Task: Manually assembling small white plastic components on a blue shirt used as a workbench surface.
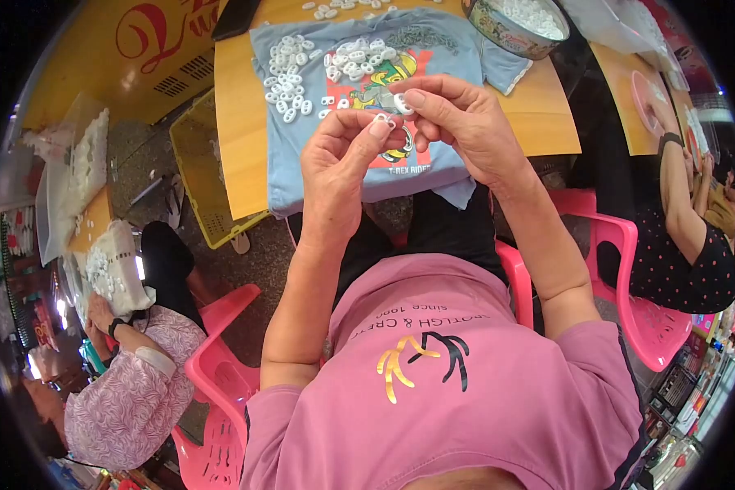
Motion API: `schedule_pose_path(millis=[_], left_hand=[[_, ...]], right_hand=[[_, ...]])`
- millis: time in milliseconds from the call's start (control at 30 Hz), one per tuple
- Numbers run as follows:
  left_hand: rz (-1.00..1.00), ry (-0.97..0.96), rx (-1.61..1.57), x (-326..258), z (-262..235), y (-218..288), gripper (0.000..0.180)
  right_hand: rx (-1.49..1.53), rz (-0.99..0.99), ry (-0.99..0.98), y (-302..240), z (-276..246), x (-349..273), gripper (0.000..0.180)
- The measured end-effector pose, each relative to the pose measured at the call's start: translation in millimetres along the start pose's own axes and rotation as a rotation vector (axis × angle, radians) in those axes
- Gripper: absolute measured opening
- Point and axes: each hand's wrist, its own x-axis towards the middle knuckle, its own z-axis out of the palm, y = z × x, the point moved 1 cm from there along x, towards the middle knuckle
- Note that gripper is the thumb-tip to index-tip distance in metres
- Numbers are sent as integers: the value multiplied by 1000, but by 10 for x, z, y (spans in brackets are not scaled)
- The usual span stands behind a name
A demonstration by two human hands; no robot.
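My left hand (333,159) pinches a small white plastic piece with ring-like holes (385,121) between thumb and fingertips. Close beside it, my right hand (478,131) grips a white oval plastic piece (402,104) between thumb and forefinger. Both hands are held above a blue printed T-shirt (290,163) spread over the table's near edge. Beyond my hands lie a pile of white oval two-holed pieces (286,86), another pile of them (355,59), and a heap of tiny dark bits (420,37), too small to name.
A round tin (506,34) of small white parts stands at the far right of the wooden table (241,155). A yellow crate (212,200) sits on the floor at left. People work on both sides, on pink plastic chairs (220,384).
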Motion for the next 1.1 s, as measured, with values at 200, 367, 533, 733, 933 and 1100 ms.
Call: schedule_pose_path(millis=[200, 367, 533, 733, 933, 1100], left_hand=[[-38, -21, 20, 20, -12, -44, 14], [-31, -10, 29, 41, 3, -50, 14], [-15, -2, 55, 46, -1, -75, 14], [-6, 17, 83, 21, 13, -71, 15], [8, 38, 182, 22, -21, -71, 15], [22, 40, 205, 18, 22, -23, 15]], right_hand=[[-220, -135, -58, -25, -27, -25, 25], [-281, -173, -49, -10, -56, -19, 24], [-306, -180, -43, 2, -33, -33, 22], [-604, -454, -3, -3, 9, -58, 17], [-794, -682, 17, 59, 52, -10, 15], [-764, -672, 50, 21, 84, -35, 16]])
